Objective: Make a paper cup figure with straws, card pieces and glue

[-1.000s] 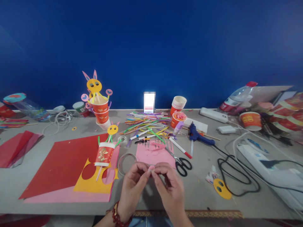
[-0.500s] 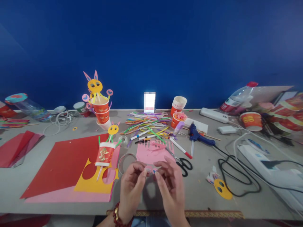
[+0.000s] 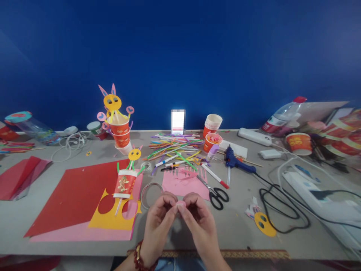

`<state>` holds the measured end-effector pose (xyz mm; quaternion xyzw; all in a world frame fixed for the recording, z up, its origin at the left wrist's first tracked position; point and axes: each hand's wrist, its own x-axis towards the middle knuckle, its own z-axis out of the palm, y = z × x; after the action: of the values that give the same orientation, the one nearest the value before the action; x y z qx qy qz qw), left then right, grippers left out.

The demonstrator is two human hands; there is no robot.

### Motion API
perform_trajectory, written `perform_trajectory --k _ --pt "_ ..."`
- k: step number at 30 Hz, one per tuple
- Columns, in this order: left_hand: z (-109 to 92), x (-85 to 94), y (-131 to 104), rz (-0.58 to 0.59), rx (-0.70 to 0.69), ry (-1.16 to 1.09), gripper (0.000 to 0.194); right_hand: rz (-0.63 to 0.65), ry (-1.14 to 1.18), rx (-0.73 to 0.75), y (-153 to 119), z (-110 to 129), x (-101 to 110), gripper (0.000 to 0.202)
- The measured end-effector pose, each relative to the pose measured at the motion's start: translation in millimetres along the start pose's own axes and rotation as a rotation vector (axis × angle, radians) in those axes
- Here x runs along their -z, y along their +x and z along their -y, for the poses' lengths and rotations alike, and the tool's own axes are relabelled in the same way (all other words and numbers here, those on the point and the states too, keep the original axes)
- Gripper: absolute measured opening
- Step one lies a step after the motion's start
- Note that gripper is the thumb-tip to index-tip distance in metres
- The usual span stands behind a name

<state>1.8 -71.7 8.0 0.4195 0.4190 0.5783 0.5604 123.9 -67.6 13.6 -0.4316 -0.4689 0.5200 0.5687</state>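
Observation:
Both hands meet low in the middle of the view, thumbs together over a small pink paper piece (image 3: 181, 203). My left hand (image 3: 161, 220), with a dark red bead bracelet at the wrist, pinches its left side. From the other side my right hand (image 3: 199, 222) pinches it too. Most of the piece is covered by fingertips. Just beyond lies a pink sheet (image 3: 180, 186) with cut-outs along its top edge. Black-handled scissors (image 3: 218, 197) rest right of my right hand, and a roll of tape (image 3: 143, 196) lies left of my left hand.
A paper cup figure (image 3: 124, 183) stands on red card (image 3: 64, 199) and yellow cut paper (image 3: 113, 224). Coloured sticks (image 3: 175, 145) are heaped at the back. A blue glue gun (image 3: 239, 164) trails its black cable at right, near a yellow paper face (image 3: 265, 224).
My right hand has moved in towards the left, so the fingertips of both hands now meet on the pink paper piece. The blue spot seen between them earlier is hidden.

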Motion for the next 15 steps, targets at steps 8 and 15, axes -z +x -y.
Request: perform_trajectory --k 8,15 --pt "7 2.1 -1 -0.005 0.020 0.013 0.011 -0.022 -0.110 0.035 2 -3 -1 0.028" --pt "2 26.8 1 0.075 -0.101 0.387 0.011 -0.054 -0.339 0.091 10 -1 33 0.024"
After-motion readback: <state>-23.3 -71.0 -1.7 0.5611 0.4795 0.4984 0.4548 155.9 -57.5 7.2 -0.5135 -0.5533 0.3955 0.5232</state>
